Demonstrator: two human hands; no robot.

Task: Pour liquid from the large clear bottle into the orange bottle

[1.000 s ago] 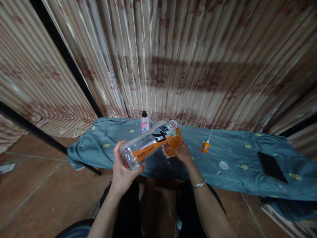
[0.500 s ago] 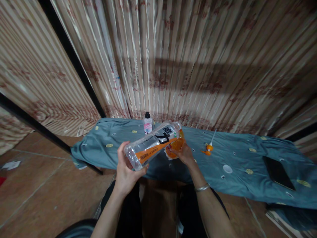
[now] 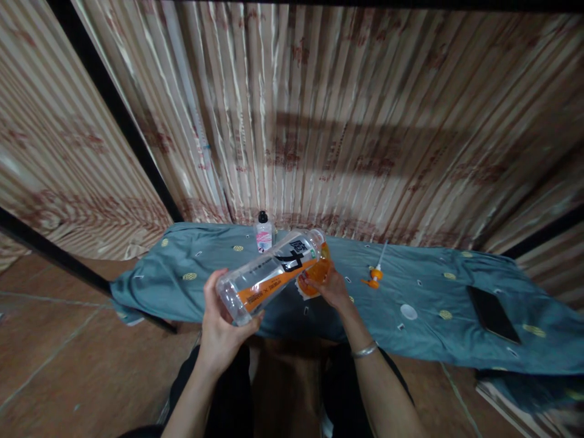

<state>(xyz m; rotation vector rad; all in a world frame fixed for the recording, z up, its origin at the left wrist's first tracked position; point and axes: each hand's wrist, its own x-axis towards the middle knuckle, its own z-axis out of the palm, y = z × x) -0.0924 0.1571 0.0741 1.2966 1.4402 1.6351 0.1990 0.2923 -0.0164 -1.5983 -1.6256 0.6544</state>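
Observation:
My left hand (image 3: 227,328) grips the base end of a large clear plastic bottle (image 3: 269,277) with an orange and black label. The bottle is tilted, its neck pointing up and to the right. My right hand (image 3: 332,288) is wrapped round a smaller orange bottle (image 3: 314,277), which sits just below and behind the clear bottle's neck. That neck hides the top of the orange bottle, so I cannot tell whether the two mouths touch. An orange pump head (image 3: 375,275) with a clear tube lies on the cloth to the right.
A small clear bottle with a black cap (image 3: 263,234) stands towards the back of the blue-green cloth (image 3: 228,231). A white round disc (image 3: 409,312) and a dark phone-like slab (image 3: 493,313) lie on the right. Behind hangs a striped curtain (image 3: 319,109); a black pole (image 3: 114,115) slants at left.
The whole scene has shifted slightly left and a little down as the head camera moved. Both hands keep their grips, and the bottles hold nearly the same tilt.

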